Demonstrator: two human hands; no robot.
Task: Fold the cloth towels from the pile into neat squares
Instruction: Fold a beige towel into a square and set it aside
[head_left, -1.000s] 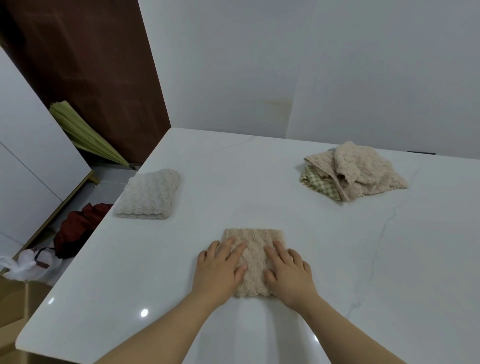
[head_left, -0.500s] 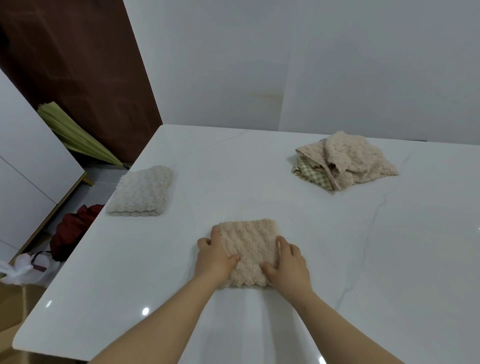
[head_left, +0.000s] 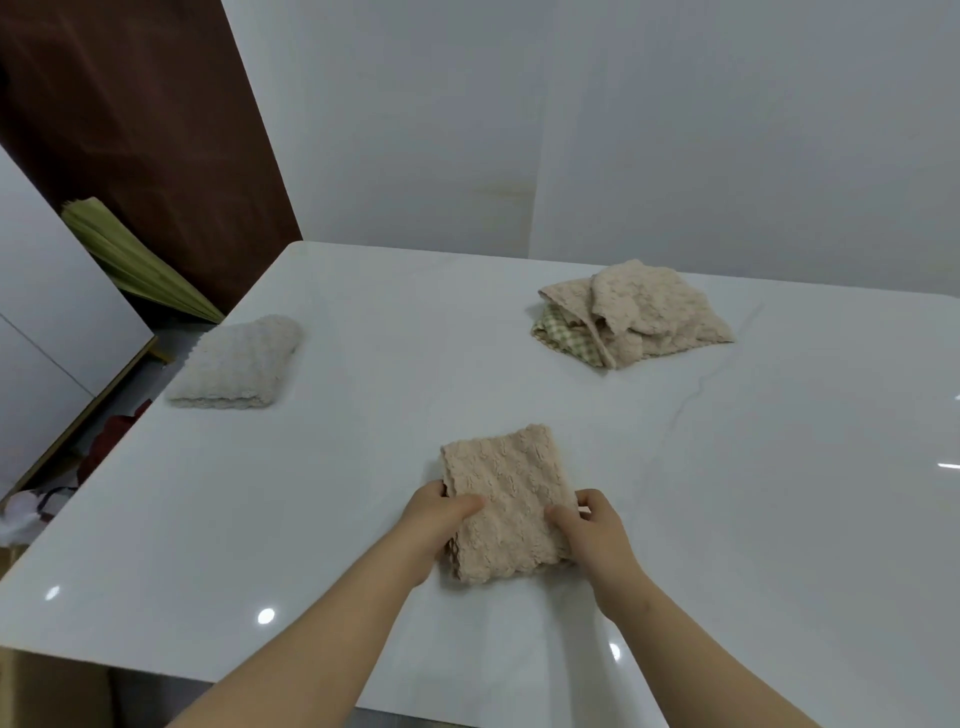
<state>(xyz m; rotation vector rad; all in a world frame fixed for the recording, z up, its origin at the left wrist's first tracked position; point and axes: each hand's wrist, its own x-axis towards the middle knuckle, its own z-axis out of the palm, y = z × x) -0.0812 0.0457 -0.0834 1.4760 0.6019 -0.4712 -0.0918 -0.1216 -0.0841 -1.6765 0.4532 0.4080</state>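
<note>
Holding: left grip (head_left: 439, 522) and right grip (head_left: 597, 530) pinch opposite sides of the folded beige towel (head_left: 506, 483).
Towel: on the counter (head_left: 753, 519), near edge.
Pile (head_left: 639, 312): far right.
Cream towel (head_left: 236, 364): folded, far left.

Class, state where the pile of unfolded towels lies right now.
In the head view, the pile of towels lies on the far right of the table, beyond and right of the beige towel, across from the folded white towel at left.
</note>
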